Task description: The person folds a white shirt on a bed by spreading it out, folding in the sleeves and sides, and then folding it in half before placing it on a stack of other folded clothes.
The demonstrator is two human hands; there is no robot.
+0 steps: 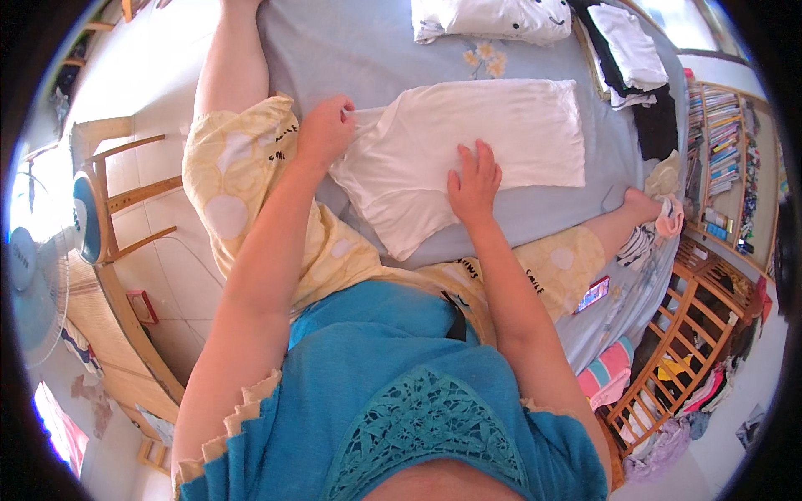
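Observation:
A white short-sleeved shirt [489, 125] lies spread on the pale blue bed sheet [338, 50] between my legs. My left hand [327, 130] pinches a bit of its fabric at the left end, near the neck, and pulls that bit slightly outward. On the near side of the shirt, my right hand [476, 181] rests palm down with fingers apart, pressing on the cloth without gripping it. One sleeve spreads toward me, its tip close to my yellow patterned shorts [338, 238].
A folded white garment [495, 19] and a stack of black and white clothes [626, 50] lie beyond the shirt. A phone [592, 294] sits by my right leg. Wooden rails [683, 338] and a bookshelf [720, 144] stand right; a chair [113, 194] and fan [31, 269] left.

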